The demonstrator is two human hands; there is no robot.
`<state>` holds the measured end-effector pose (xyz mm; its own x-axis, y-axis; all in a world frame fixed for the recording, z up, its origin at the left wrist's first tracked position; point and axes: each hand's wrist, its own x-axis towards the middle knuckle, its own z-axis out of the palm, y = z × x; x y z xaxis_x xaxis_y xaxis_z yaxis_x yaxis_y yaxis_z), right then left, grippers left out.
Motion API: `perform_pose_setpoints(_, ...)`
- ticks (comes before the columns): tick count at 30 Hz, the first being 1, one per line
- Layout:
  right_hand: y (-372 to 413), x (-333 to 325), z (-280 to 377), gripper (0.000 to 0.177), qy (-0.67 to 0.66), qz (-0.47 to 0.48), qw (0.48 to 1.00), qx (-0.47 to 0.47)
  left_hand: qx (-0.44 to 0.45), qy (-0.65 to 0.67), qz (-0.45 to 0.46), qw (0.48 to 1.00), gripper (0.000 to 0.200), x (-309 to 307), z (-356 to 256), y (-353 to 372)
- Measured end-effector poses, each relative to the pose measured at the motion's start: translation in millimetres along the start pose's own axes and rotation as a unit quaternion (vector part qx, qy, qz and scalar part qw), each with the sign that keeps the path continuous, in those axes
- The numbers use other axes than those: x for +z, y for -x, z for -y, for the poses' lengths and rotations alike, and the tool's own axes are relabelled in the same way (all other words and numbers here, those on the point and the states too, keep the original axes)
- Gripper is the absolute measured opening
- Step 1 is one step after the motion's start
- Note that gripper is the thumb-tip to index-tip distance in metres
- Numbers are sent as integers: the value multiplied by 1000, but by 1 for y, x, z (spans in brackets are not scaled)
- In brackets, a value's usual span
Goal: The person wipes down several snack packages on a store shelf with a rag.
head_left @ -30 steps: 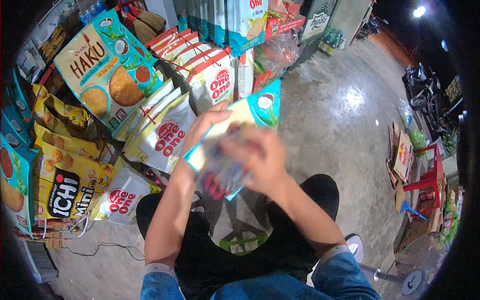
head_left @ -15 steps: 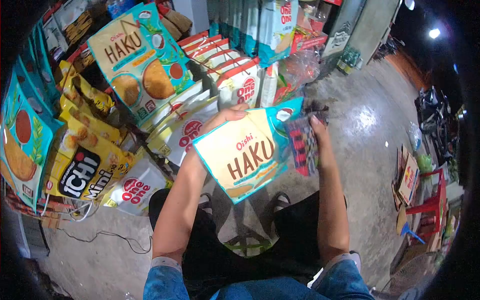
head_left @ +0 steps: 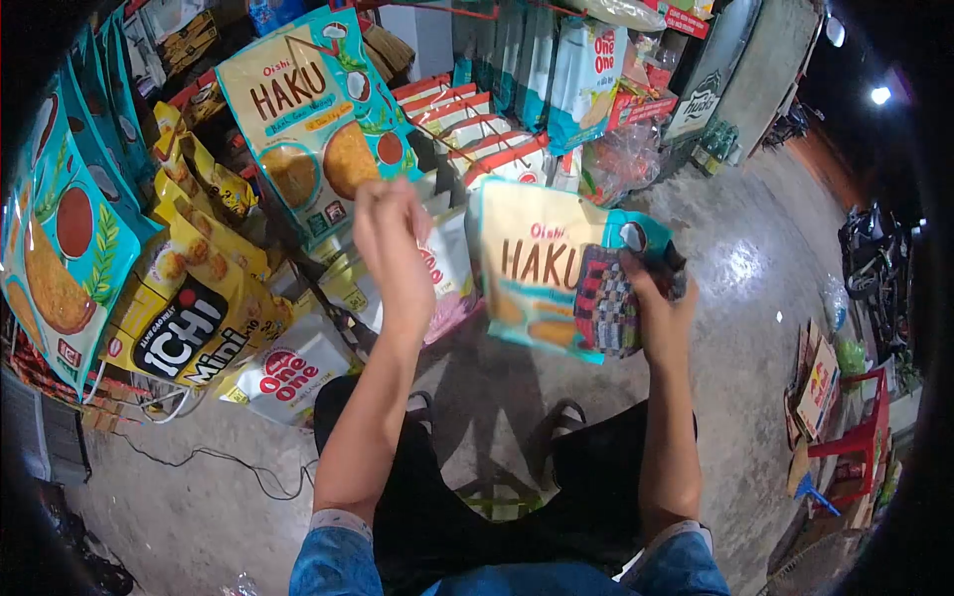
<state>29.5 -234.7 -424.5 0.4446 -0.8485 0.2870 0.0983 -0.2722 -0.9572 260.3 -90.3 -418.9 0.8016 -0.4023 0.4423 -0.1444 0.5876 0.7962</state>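
My right hand (head_left: 668, 308) grips a cream and turquoise Oishi Haku cracker bag (head_left: 532, 214) by its right side, together with a folded checkered woven cloth (head_left: 608, 318) that lies over the bag's front. Over the snack rack, my left hand (head_left: 391, 233) is off that bag, blurred, with its fingers bent and their tips turned away from me. Just beyond it hangs another Haku bag (head_left: 288, 99). White One One bags (head_left: 452, 260) stand right beside my left wrist, partly covered by the hand.
To the left hang more Haku bags (head_left: 75, 228), yellow Ichi Mini bags (head_left: 189, 298) and a One One bag (head_left: 288, 382). A black cable (head_left: 219, 465) lies on the concrete floor (head_left: 735, 397). At the right stand a red plastic chair (head_left: 860, 437) and cardboard (head_left: 817, 387).
My left hand has let go of the Haku bag and moved up and left to the rack. The right hand now holds the bag with the cloth, slightly farther right.
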Motion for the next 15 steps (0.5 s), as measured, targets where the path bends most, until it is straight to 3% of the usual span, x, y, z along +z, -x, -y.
perform_pose_setpoints(1,2,5,-9,25,11,-27,997,-69,19,-77,-2,997,24,1,-10,5)
perform_pose_setpoints(2,5,10,-15,25,10,-28,997,-74,-67,-173,85,979,28,11,-20,13)
perform_pose_setpoints(3,10,15,-20,28,154,-42,964,-213,-69,-224,162,958,39,27,-26,22)
perform_pose_setpoints(4,17,20,-21,32,292,-55,891,-342,-133,-237,216,938,50,34,-14,32)
perform_pose_setpoints(5,26,30,-16,38,327,-35,865,-378,-118,-204,220,947,59,44,6,44)
perform_pose_setpoints(6,38,40,-7,44,362,-15,836,-412,-162,-233,215,935,62,45,12,46)
perform_pose_setpoints(7,48,47,4,39,437,25,825,-357,-144,-224,215,940,54,43,15,45)
perform_pose_setpoints(9,51,49,4,40,420,32,834,-355,-129,-243,251,928,36,34,13,41)
perform_pose_setpoints(11,49,47,11,35,374,62,858,-347,37,-350,284,892,22,18,22,38)
perform_pose_setpoints(12,47,47,9,35,374,59,857,-350,41,-350,284,892,22,18,25,38)
perform_pose_setpoints(14,45,46,0,32,200,82,936,-278,140,-324,242,904,22,15,30,40)
perform_pose_setpoints(15,46,48,0,32,200,82,936,-277,123,-295,259,911,22,15,28,40)
